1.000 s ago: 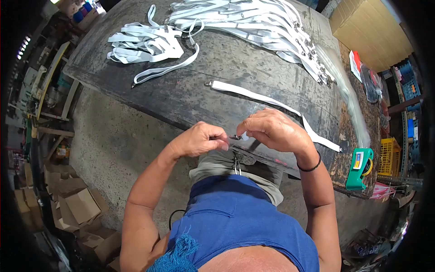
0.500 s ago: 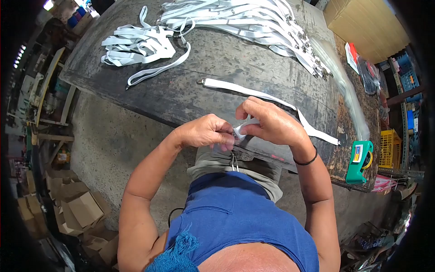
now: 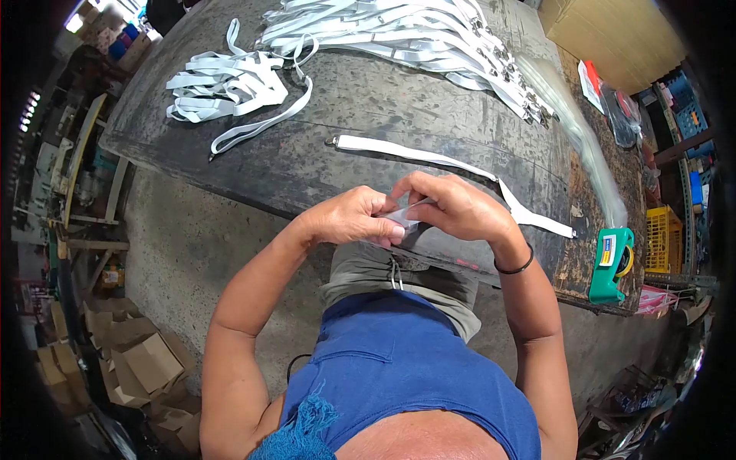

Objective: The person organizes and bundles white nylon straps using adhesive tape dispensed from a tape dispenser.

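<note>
Close to the table's near edge, my left hand (image 3: 354, 217) and my right hand (image 3: 460, 205) meet over a small piece of clear plastic (image 3: 403, 216) that looks like a bag. Thumb and fingers of each hand pinch it; something whitish shows through, but I cannot make out what. Just beyond my hands, a white strap with metal clips (image 3: 414, 153), like a pair of suspenders, lies stretched across the dark table (image 3: 253, 172). Farther back are a bundled heap of white straps (image 3: 226, 84) and a larger spread of clipped straps (image 3: 391, 38).
A green tape dispenser (image 3: 608, 268) stands at the table's right edge. Behind it runs a long stack of clear plastic sleeves (image 3: 579, 138). A cardboard box (image 3: 613, 38) sits at the back right. Cardboard boxes (image 3: 146, 364) lie on the floor at left.
My hands have shifted their pinch on the plastic, and my left fingers now lie more over it. The straps and dispenser stay in place; the view has tilted slightly.
</note>
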Motion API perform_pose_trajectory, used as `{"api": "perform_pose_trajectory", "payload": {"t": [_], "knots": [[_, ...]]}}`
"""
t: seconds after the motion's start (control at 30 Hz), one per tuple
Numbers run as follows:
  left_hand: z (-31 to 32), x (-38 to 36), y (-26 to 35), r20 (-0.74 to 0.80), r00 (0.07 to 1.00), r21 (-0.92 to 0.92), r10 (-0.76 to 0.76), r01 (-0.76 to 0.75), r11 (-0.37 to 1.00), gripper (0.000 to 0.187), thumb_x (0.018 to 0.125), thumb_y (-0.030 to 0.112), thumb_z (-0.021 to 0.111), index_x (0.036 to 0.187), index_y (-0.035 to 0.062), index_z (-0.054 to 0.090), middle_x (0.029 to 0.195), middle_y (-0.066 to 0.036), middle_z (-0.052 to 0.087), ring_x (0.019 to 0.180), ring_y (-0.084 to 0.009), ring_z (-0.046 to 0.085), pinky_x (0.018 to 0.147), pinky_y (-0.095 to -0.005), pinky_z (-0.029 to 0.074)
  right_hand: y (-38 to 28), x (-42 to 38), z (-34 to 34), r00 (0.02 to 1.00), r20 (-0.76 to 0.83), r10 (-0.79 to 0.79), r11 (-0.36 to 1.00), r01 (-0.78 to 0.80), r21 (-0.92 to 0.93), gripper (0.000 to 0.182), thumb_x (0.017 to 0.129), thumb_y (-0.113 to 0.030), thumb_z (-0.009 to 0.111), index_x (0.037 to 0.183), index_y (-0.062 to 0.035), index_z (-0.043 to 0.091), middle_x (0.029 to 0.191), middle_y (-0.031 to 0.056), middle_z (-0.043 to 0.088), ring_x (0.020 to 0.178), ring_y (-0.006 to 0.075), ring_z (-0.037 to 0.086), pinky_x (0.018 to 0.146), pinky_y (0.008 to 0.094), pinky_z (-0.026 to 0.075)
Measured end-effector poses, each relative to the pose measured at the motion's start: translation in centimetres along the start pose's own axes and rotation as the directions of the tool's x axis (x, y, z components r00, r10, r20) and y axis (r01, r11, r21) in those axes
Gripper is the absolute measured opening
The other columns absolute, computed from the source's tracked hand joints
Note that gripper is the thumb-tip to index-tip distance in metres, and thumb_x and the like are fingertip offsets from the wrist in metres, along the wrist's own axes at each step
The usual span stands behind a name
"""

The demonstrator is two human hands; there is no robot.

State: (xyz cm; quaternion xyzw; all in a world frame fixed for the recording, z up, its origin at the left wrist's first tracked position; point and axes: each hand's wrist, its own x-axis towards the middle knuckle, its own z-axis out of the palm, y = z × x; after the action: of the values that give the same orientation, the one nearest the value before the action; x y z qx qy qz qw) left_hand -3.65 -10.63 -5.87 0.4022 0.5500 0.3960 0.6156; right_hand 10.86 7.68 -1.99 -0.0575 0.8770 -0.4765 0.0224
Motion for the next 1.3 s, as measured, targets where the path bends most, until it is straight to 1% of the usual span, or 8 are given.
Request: {"api": "perform_pose_trajectory", "payload": {"t": [0.17,0.3,0.47,0.63,0.73,0.9,1.23,1.3], "knots": [[-0.9,-0.5,-0.1,-0.062,0.997,-0.06,-0.036,0.032,0.998,0.029,0.092,0.022,0.068,0.109,-0.0012,0.065,0.092,-0.007,0.07,0.083,-0.0124,0.067,0.078,-0.0268,0.055,0.7,-0.9,-1.4,0.996,0.058,0.075,0.997,-0.075,-0.006,0.032,0.087,-0.014,0.067,0.116,-0.0061,0.056,0.078,0.0127,0.06,0.072,0.027,0.06,0.065,0.0396,0.045],[-0.4,0.6,-0.4,-0.023,1.0,-0.057,-0.012,0.011,0.998,0.028,0.092,0.022,0.069,0.108,-0.0007,0.066,0.093,-0.006,0.071,0.082,-0.0115,0.066,0.077,-0.026,0.054,0.8,-0.8,-0.5,1.0,0.001,0.002,0.999,-0.002,0.053,0.032,0.088,-0.017,0.067,0.116,-0.0064,0.056,0.08,0.0127,0.061,0.073,0.0263,0.06,0.066,0.039,0.045],[-0.4,0.7,0.4,-0.012,1.0,-0.029,0.002,-0.002,1.0,0.027,0.091,0.023,0.07,0.104,-0.0007,0.068,0.088,-0.005,0.071,0.078,-0.0097,0.066,0.072,-0.0239,0.053,1.0,-1.8,-1.2,0.99,0.049,0.134,0.991,-0.134,0.009,0.032,0.089,-0.019,0.068,0.116,-0.0062,0.055,0.081,0.0116,0.061,0.073,0.0235,0.06,0.067,0.0364,0.046],[-0.3,1.1,0.5,-0.013,1.0,-0.007,-0.02,0.02,1.0,0.027,0.092,0.022,0.068,0.105,-0.001,0.067,0.086,-0.005,0.071,0.077,-0.0098,0.066,0.07,-0.0238,0.052,2.8,-2.7,-0.8,0.999,-0.019,0.049,0.99,-0.046,0.132,0.025,0.086,-0.007,0.069,0.108,-0.005,0.058,0.08,0.0087,0.06,0.073,0.02,0.057,0.066,0.0337,0.045],[0.0,1.6,0.9,0.008,0.999,-0.004,-0.037,0.037,0.999,0.026,0.093,0.021,0.067,0.107,-0.0012,0.067,0.087,-0.006,0.071,0.077,-0.0098,0.066,0.07,-0.0239,0.053,1.9,-2.6,-0.8,0.996,-0.007,0.084,0.995,-0.084,0.061,0.024,0.085,-0.006,0.069,0.106,-0.0043,0.057,0.08,0.0084,0.061,0.074,0.0197,0.057,0.067,0.0331,0.045],[-0.6,1.0,1.0,-0.037,0.998,-0.003,-0.06,0.06,0.998,0.026,0.094,0.019,0.065,0.11,-0.001,0.065,0.09,-0.007,0.071,0.078,-0.01,0.067,0.07,-0.0239,0.052,2.8,-3.8,-2.3,0.993,-0.058,0.106,0.984,-0.096,0.149,0.017,0.085,-0.001,0.069,0.099,-0.0015,0.059,0.081,0.0027,0.059,0.074,0.009,0.052,0.065,0.0272,0.044],[-0.1,2.3,1.8,-0.015,1.0,0.059,-0.021,0.022,0.998,0.025,0.096,0.022,0.064,0.108,-0.0002,0.064,0.089,-0.006,0.071,0.079,-0.0102,0.067,0.069,-0.0246,0.052,0.4,-3.2,-2.8,0.99,-0.08,0.119,0.992,-0.122,-0.028,0.016,0.084,-0.001,0.069,0.098,-0.0014,0.061,0.077,0.0051,0.06,0.072,0.0102,0.054,0.065,0.0269,0.045],[0.7,3.0,2.6,-0.003,0.999,0.101,0.033,-0.033,0.994,0.028,0.096,0.025,0.064,0.108,-0.0002,0.064,0.087,-0.005,0.069,0.077,-0.0107,0.067,0.07,-0.0263,0.055,0.9,-2.9,-1.8,0.993,-0.117,0.006,0.999,-0.012,-0.048,0.017,0.085,-0.008,0.069,0.099,-0.003,0.061,0.083,0.0116,0.064,0.075,0.0211,0.06,0.068,0.0333,0.048]]}}
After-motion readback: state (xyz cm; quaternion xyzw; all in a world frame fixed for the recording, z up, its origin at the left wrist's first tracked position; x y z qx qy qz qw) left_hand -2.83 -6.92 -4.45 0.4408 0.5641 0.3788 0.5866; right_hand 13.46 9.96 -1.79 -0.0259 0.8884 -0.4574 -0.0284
